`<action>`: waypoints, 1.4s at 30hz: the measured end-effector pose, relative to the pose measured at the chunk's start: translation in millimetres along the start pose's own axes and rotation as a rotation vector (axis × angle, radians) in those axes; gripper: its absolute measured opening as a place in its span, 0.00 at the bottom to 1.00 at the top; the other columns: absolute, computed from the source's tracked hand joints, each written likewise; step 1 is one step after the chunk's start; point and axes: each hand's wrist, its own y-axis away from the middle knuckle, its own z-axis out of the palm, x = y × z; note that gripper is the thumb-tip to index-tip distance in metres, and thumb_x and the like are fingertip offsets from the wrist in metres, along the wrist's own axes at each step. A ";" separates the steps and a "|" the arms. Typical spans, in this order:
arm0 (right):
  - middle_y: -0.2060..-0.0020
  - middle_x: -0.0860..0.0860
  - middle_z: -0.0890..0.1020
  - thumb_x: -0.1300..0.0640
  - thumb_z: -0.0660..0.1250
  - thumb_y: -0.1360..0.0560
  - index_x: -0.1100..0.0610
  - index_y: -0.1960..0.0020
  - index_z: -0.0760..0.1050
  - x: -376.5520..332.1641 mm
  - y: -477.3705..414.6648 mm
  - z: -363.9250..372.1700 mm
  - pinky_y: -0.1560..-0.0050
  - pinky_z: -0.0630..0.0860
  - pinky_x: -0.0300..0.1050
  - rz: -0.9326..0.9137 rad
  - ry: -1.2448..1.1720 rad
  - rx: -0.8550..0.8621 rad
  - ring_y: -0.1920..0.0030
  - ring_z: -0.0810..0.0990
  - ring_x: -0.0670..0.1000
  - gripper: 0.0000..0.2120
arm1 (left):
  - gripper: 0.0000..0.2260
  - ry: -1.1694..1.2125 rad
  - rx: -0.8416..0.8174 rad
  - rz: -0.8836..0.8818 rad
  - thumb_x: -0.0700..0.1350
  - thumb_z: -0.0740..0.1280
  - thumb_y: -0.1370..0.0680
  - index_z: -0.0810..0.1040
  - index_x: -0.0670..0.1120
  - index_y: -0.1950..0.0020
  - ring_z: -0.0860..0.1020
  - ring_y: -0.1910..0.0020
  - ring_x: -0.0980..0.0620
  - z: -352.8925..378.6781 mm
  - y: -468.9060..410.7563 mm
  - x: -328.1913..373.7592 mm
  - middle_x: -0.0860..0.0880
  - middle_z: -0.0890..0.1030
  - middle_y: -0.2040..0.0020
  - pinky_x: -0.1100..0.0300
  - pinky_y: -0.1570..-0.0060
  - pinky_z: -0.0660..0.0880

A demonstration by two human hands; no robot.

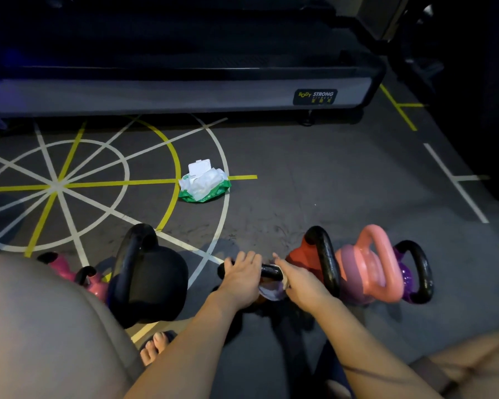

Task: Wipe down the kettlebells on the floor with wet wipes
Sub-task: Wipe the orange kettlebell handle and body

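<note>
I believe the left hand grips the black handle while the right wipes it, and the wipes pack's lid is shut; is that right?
Not quite: the head view shows the wipes pack with its lid flipped open. The left hand does grip the handle while the right hand wipes it.

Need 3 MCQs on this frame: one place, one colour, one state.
1. The wipes pack lies: A) on the painted floor lines; B) on a treadmill; C) atop a kettlebell.
2. Its wrapper is: A) blue; B) green; C) red.
3. The left hand: A) hangs free; B) holds the pack; C) grips a black handle.
Answers: 1 A, it sits across a yellow line on the floor. 2 B, a green edge shows under the white wipes. 3 C, its fingers curl over the handle while the right hand holds a wipe to it.
</note>
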 end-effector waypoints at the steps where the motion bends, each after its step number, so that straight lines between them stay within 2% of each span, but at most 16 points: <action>1: 0.48 0.51 0.83 0.62 0.65 0.27 0.42 0.28 0.66 0.0 0.0 3.6 0.48 0.76 0.43 -0.004 -0.007 0.073 0.48 0.82 0.52 0.32 | 0.15 0.003 0.002 0.001 0.43 0.66 0.26 0.67 0.49 0.41 0.66 0.36 0.46 1.9 -0.1 -1.2 0.50 0.69 0.39 0.43 0.33 0.58; 3: 0.54 0.48 0.84 0.61 0.69 0.29 0.42 0.40 0.75 0.3 2.1 9.5 0.55 0.73 0.39 0.047 -0.110 0.180 0.52 0.83 0.48 0.21 | 0.15 -0.005 0.004 0.005 0.46 0.67 0.24 0.67 0.49 0.40 0.66 0.37 0.47 3.7 -1.2 -1.4 0.50 0.69 0.39 0.43 0.31 0.57; 6: 0.59 0.40 0.83 0.67 0.69 0.30 0.39 0.49 0.78 2.8 -1.2 18.1 0.56 0.71 0.31 0.110 -0.364 0.220 0.57 0.80 0.34 0.22 | 0.16 0.000 -0.013 0.005 0.48 0.68 0.25 0.67 0.49 0.40 0.66 0.38 0.47 3.3 -2.1 -1.2 0.50 0.69 0.40 0.45 0.33 0.59; 8: 0.57 0.41 0.83 0.67 0.70 0.30 0.40 0.50 0.78 0.8 -5.8 22.7 0.53 0.73 0.31 0.136 -0.378 0.185 0.55 0.81 0.38 0.22 | 0.15 0.008 -0.013 0.002 0.46 0.66 0.26 0.67 0.49 0.42 0.67 0.39 0.47 0.4 -2.2 -0.6 0.51 0.68 0.41 0.46 0.36 0.59; 11: 0.52 0.42 0.83 0.68 0.71 0.30 0.43 0.53 0.76 -1.6 -15.4 29.4 0.45 0.76 0.38 0.162 -0.382 0.193 0.48 0.82 0.46 0.20 | 0.15 0.003 -0.038 -0.009 0.43 0.64 0.26 0.67 0.49 0.41 0.66 0.38 0.47 -2.4 -2.2 1.1 0.50 0.69 0.40 0.45 0.32 0.57; 13: 0.54 0.44 0.83 0.68 0.70 0.30 0.47 0.53 0.76 -7.5 -18.7 27.5 0.47 0.74 0.37 0.161 -0.353 0.210 0.48 0.82 0.47 0.17 | 0.14 -0.013 -0.031 -0.009 0.43 0.63 0.25 0.67 0.49 0.41 0.66 0.38 0.47 -3.3 -2.4 1.6 0.50 0.69 0.40 0.44 0.30 0.57; 16: 0.58 0.50 0.83 0.63 0.69 0.29 0.52 0.57 0.72 -23.4 -19.9 20.0 0.56 0.73 0.43 0.114 -0.227 0.229 0.53 0.82 0.53 0.08 | 0.12 -0.019 -0.034 -0.012 0.43 0.62 0.23 0.67 0.49 0.40 0.66 0.38 0.47 -3.7 -2.4 0.8 0.51 0.68 0.40 0.45 0.32 0.59; 20: 0.56 0.51 0.83 0.60 0.69 0.28 0.53 0.54 0.72 -35.9 -16.8 16.2 0.56 0.74 0.44 0.100 -0.146 0.214 0.53 0.81 0.54 0.07 | 0.21 0.068 -0.028 -0.009 0.43 0.63 0.22 0.63 0.51 0.31 0.64 0.37 0.49 -1.7 -1.3 -2.3 0.52 0.67 0.37 0.49 0.35 0.57; 24: 0.58 0.48 0.81 0.62 0.69 0.27 0.53 0.54 0.74 -25.4 -13.9 16.7 0.55 0.75 0.43 0.102 -0.214 0.190 0.53 0.82 0.52 0.06 | 0.34 0.288 -0.071 -0.014 0.44 0.66 0.22 0.51 0.53 0.21 0.63 0.31 0.50 -11.2 1.3 -3.9 0.50 0.67 0.33 0.45 0.24 0.51; 27: 0.52 0.51 0.83 0.63 0.65 0.25 0.52 0.48 0.77 -17.3 -11.2 23.1 0.49 0.75 0.41 0.211 -0.245 0.208 0.48 0.82 0.54 0.09 | 0.33 0.308 -0.081 -0.002 0.44 0.66 0.23 0.55 0.51 0.21 0.63 0.30 0.48 -21.2 13.3 -21.4 0.49 0.64 0.31 0.50 0.25 0.57; 29: 0.53 0.51 0.84 0.60 0.63 0.24 0.51 0.47 0.78 -18.2 -11.3 27.9 0.48 0.77 0.44 0.278 -0.312 0.240 0.48 0.82 0.55 0.09 | 0.28 0.265 -0.059 -0.035 0.42 0.64 0.23 0.60 0.50 0.23 0.64 0.29 0.48 -24.5 25.5 -41.1 0.50 0.64 0.31 0.52 0.27 0.61; 31: 0.55 0.50 0.83 0.52 0.65 0.21 0.51 0.47 0.78 -21.4 -12.1 30.1 0.51 0.74 0.42 0.314 -0.378 0.277 0.51 0.82 0.53 0.06 | 0.24 0.264 -0.006 -0.121 0.42 0.63 0.21 0.64 0.49 0.25 0.69 0.30 0.48 -28.2 34.6 -56.4 0.50 0.66 0.30 0.51 0.29 0.67; 34: 0.62 0.44 0.80 0.42 0.63 0.20 0.49 0.54 0.78 -24.3 -8.5 29.3 0.54 0.71 0.41 0.348 -0.511 0.296 0.56 0.79 0.50 0.12 | 0.23 0.297 0.038 -0.130 0.44 0.61 0.19 0.64 0.52 0.23 0.74 0.32 0.49 -33.0 47.0 -61.4 0.51 0.70 0.28 0.52 0.32 0.71; 36: 0.64 0.43 0.79 0.41 0.62 0.20 0.48 0.57 0.77 -25.0 -8.8 32.1 0.53 0.71 0.41 0.368 -0.569 0.313 0.55 0.80 0.51 0.13 | 0.26 0.280 -0.018 -0.063 0.45 0.61 0.19 0.60 0.56 0.21 0.71 0.29 0.50 -30.6 58.0 -60.4 0.53 0.68 0.24 0.53 0.30 0.69; 39: 0.62 0.46 0.80 0.39 0.62 0.20 0.50 0.55 0.79 -28.8 -9.3 33.9 0.52 0.73 0.42 0.382 -0.551 0.355 0.52 0.82 0.54 0.16 | 0.34 0.251 -0.071 -0.042 0.43 0.61 0.19 0.48 0.55 0.17 0.63 0.22 0.51 -23.9 68.7 -59.2 0.56 0.54 0.18 0.57 0.25 0.62; 42: 0.58 0.52 0.83 0.42 0.61 0.20 0.53 0.52 0.79 -35.2 -9.3 29.7 0.55 0.75 0.46 0.347 -0.226 0.358 0.52 0.83 0.57 0.16 | 0.34 0.250 -0.081 -0.042 0.41 0.60 0.19 0.46 0.53 0.17 0.59 0.21 0.53 -26.1 68.5 -60.8 0.56 0.51 0.18 0.60 0.24 0.55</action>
